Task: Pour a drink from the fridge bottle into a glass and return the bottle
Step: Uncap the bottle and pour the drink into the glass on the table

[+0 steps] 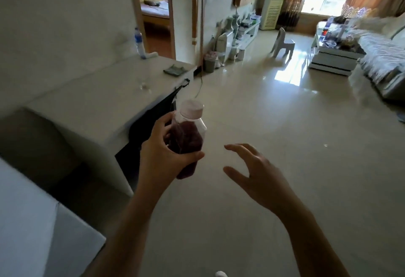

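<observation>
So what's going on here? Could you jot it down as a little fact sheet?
left hand: grips the bottle
bottle: upright, dark red drink, pale cap on
right hand: open, empty, beside the bottle, not touching
counter: to the left, with a small glass, a folded cloth and a water bottle
pouring: not started

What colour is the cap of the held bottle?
The cap is pale pink, seen in the head view.

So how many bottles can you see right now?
2. A juice bottle with dark red liquid and a pale cap, held in the left hand; a clear water bottle standing at the far end of the counter. Others may sit unseen in the distant clutter.
</observation>
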Demonstrator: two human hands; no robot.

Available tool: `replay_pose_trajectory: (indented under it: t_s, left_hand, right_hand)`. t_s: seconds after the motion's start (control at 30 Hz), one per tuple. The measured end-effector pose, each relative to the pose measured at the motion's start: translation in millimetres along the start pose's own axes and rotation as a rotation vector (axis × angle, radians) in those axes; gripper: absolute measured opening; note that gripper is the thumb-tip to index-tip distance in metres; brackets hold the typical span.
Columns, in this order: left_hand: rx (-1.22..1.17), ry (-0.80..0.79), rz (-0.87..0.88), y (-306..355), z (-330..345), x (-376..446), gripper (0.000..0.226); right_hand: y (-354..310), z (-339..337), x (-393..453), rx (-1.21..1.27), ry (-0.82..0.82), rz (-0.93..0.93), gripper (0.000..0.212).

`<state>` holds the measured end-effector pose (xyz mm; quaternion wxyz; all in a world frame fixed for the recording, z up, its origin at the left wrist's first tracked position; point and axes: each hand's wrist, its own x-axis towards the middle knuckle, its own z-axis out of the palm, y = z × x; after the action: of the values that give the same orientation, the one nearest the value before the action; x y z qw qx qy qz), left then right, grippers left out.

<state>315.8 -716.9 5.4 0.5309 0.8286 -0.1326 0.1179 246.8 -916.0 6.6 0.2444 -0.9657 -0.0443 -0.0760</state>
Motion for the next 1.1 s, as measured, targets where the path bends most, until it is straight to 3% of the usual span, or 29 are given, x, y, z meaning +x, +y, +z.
replay_pose_trajectory:
  t_s: [0.2,0.5,0.87,1.1]
  left_hand:
    - [0.085,0.162,-0.078,-18,26,74,0.1]
    - [0.176,0.398,-0.236,-98,45,205,0.097]
    - [0.228,0.407,-0.256,-162,76,405,0.096]
    - [0.313,0.585,-0.394,-221,86,491,0.097]
  right_hand:
    - [49,-10,123,0.028,-0.119,-0.154,0.048]
    - [76,25,311,0.025,-0.298,-0.341,0.047]
    - [108,37,539,0.057,-0.364,-0.421,0.047]
    - [117,81,693,0.077,-0.435,-0.583,0.043]
